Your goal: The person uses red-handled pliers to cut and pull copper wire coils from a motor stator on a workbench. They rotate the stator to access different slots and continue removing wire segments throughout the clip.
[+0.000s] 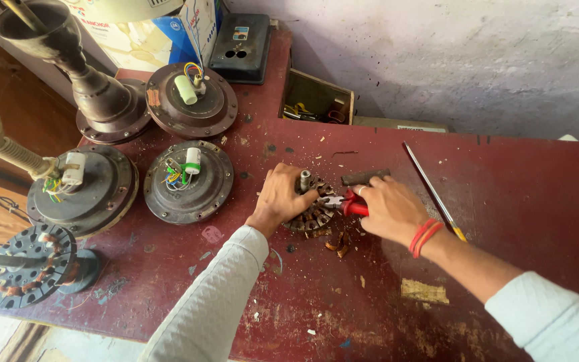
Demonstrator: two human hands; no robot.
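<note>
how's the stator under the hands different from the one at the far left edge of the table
The stator under the hands lies flat on the red table, gripped by the left hand while the right hand works red-handled pliers at its rim. The far-left stator is untouched and sits on a long shaft. Both are round, slotted cores with copper windings.

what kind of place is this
Probably a ceiling fan repair workshop: opened fan motors lie on a worn red workbench, and the hands work a copper-wound stator with red-handled pliers.
</note>
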